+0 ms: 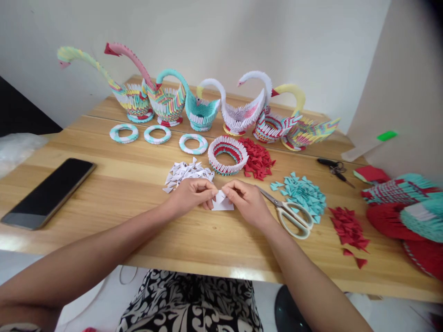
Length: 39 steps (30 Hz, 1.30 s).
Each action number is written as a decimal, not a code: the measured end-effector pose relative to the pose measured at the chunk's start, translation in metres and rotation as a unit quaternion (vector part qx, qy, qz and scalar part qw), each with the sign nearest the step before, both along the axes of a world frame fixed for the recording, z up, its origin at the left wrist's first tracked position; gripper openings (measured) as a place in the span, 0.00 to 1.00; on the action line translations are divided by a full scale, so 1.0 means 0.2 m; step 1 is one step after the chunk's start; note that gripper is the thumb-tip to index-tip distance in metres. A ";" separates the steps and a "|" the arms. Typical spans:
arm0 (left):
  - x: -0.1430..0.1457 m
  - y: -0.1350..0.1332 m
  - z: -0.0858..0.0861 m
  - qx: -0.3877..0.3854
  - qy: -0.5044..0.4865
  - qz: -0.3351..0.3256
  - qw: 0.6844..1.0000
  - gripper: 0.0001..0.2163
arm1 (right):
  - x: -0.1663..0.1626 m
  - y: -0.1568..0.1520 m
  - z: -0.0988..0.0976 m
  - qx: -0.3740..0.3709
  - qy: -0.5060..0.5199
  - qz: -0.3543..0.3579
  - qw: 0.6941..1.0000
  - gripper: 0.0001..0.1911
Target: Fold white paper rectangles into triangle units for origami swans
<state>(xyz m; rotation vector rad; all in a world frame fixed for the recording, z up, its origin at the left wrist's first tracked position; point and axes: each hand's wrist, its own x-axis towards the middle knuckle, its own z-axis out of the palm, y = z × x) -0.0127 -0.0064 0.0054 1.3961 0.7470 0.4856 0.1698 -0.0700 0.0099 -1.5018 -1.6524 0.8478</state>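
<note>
My left hand [192,192] and my right hand [246,199] meet over the wooden table [138,221], both pinching a small white piece of paper [221,201] between their fingertips. Just behind the hands lies a pile of folded white paper triangles [187,173]. A round, half-built ring of white, red and teal folded pieces [227,155] stands beyond that pile. White-handled scissors [290,214] lie right beside my right hand.
Several folded-paper swans [204,103] line the back of the table, with three teal-and-white rings [157,134] before them. Piles of red triangles [258,159] and teal triangles [304,191] sit to the right, a phone [48,192] at the left, black scissors [334,168] at far right.
</note>
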 end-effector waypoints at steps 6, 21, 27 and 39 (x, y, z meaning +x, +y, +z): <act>0.00 -0.03 -0.01 0.039 0.042 -0.034 0.998 0.06 | 0.01 0.00 -0.01 0.038 -0.045 -0.005 0.998 0.10; -0.01 0.01 0.03 0.009 -0.015 0.069 0.997 0.10 | 0.00 -0.01 0.00 0.029 0.045 -0.010 0.999 0.09; 0.00 0.01 0.02 -0.003 0.002 0.056 0.998 0.09 | -0.01 0.00 -0.04 0.014 0.058 -0.048 0.997 0.08; 0.01 -0.01 0.01 0.021 0.011 0.021 0.999 0.11 | -0.02 0.00 -0.04 0.008 0.058 -0.059 0.997 0.07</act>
